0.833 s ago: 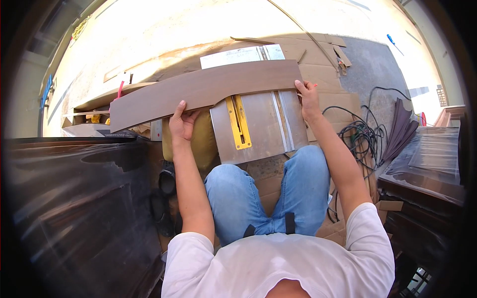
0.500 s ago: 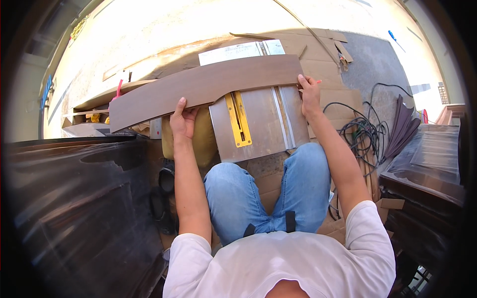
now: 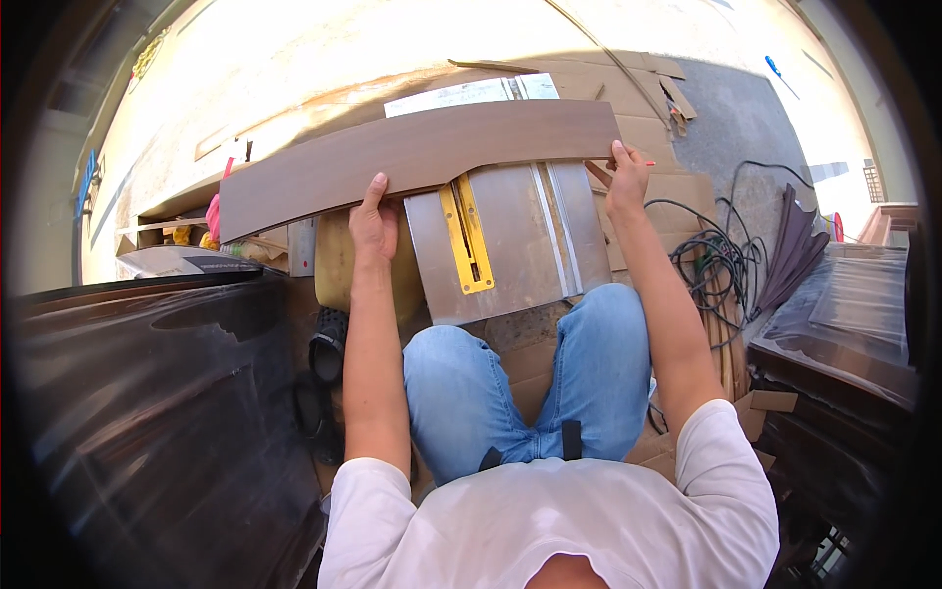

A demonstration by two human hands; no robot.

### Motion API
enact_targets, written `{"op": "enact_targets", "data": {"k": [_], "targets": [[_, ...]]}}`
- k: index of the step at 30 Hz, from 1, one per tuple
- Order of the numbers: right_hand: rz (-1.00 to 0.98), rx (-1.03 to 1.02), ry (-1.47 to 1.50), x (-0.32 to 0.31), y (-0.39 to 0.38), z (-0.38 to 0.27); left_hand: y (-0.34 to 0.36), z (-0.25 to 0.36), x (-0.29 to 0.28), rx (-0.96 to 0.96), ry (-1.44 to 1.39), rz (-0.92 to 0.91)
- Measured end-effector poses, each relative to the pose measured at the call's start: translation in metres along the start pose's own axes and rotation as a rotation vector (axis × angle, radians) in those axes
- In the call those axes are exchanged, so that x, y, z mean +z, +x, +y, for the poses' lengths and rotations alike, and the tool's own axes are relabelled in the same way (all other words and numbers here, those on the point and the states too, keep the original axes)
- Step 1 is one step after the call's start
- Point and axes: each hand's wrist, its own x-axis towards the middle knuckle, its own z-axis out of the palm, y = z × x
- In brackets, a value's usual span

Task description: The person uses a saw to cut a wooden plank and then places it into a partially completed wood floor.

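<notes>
A long brown board [image 3: 422,157] lies flat across the far end of a small table saw [image 3: 510,240] with a grey metal top and a yellow plate [image 3: 467,236] around the blade slot. The left hand [image 3: 373,221] holds the board's near edge, with the fingers tucked under it and the thumb up against the wood. The right hand [image 3: 626,182] grips the right end of the board, fingers curled over the edge. Both hands are closed on the board. The saw sits just past the person's knees in blue jeans [image 3: 461,393]. A tangle of black cables [image 3: 721,265] lies on the ground to the right.
</notes>
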Motion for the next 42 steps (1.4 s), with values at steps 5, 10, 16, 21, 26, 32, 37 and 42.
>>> {"op": "enact_targets", "data": {"k": [5,10,16,21,26,32,37,42], "targets": [[0.016,-0.016,0.011,0.000,0.015,0.001,0.002,-0.008,0.010,0.022,-0.008,-0.006],[0.028,-0.043,0.015,0.004,0.028,0.003,0.008,-0.012,0.015,0.031,0.007,0.036],[0.015,-0.031,-0.017,0.000,0.025,0.003,0.003,-0.010,0.017,0.007,-0.012,0.022],[-0.013,-0.016,-0.011,0.000,0.014,0.004,0.002,-0.005,0.006,0.002,-0.005,0.019],[-0.040,-0.005,-0.021,-0.005,0.008,0.010,-0.003,-0.002,-0.006,-0.003,0.016,0.039],[-0.033,0.025,-0.023,-0.002,-0.002,0.012,-0.005,0.006,-0.015,-0.042,0.047,0.044],[-0.014,0.043,-0.009,-0.001,-0.005,0.013,-0.005,0.010,-0.018,-0.053,0.032,-0.001],[-0.048,0.023,0.000,-0.005,-0.004,0.021,-0.004,0.013,-0.020,-0.053,0.021,-0.025]]}}
